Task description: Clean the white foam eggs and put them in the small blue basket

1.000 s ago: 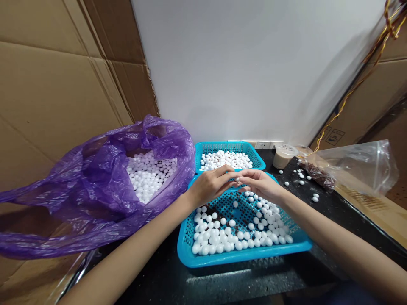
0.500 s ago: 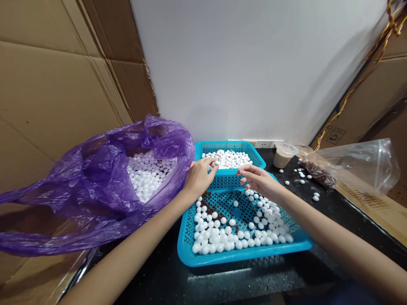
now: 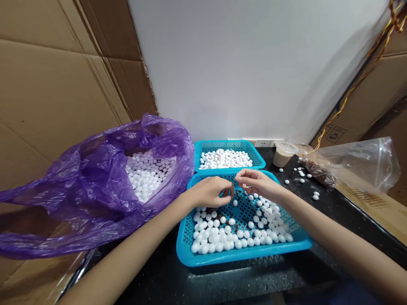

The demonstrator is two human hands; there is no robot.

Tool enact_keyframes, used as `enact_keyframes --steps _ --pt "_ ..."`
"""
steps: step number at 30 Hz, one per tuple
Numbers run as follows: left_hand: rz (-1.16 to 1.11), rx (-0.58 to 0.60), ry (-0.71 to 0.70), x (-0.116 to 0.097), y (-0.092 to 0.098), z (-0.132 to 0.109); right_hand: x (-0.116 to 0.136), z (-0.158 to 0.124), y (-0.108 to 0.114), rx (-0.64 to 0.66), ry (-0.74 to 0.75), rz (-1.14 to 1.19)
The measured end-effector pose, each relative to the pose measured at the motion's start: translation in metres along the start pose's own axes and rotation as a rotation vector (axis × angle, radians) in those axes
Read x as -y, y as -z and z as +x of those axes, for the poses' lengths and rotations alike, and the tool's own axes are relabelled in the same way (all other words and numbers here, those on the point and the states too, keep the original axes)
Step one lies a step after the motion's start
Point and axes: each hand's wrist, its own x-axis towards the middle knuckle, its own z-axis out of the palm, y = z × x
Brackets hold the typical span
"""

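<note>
Above the back part of the front blue plastic basket, my left hand has its fingers bent down, with a gap to the thumb and nothing visible between them. Close by on the right, my right hand has thumb and fingertips drawn together; whatever they hold, if anything, is too small or hidden. White balls line the near and right sides of this basket, and dark brown crumbs lie among them on its mesh floor. Directly behind, a second blue basket holds many smaller-looking white balls.
A purple plastic bag of white balls gapes open at left. On the black counter at right are a lidded tub, several loose balls and a clear bag with brown bits. Cardboard and twisted wires stand beside.
My left hand has moved from the rear basket's edge toward me and right, over the front basket, its fingers curling down. My right hand has shifted slightly nearer, fingers drawn closer together.
</note>
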Motion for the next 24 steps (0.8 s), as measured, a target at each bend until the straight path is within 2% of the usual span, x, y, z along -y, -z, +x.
enact_keyframes --steps 3,6,12,19,21,24 --pt "-0.063 0.261 0.059 -0.0013 -0.002 -0.0017 -0.0001 -0.0003 -0.0005 0.004 -0.02 -0.048" --pt "-0.086 0.357 0.131 -0.0013 -0.002 -0.0021 -0.0009 -0.0006 -0.0003 0.02 -0.038 -0.07" --pt "-0.098 0.412 0.143 -0.0011 0.0005 -0.0026 -0.002 -0.0005 0.0008 0.034 -0.052 -0.082" --pt "-0.033 0.35 0.126 0.0014 0.0 -0.0033 -0.004 0.0007 0.0023 0.066 -0.038 -0.177" --pt "-0.036 0.34 0.136 0.0019 -0.0004 -0.0034 -0.0053 0.0003 0.0012 0.13 -0.02 -0.278" --pt "-0.076 0.349 0.158 0.0018 -0.0006 -0.0034 -0.0072 -0.0021 -0.0014 0.309 -0.002 -0.489"
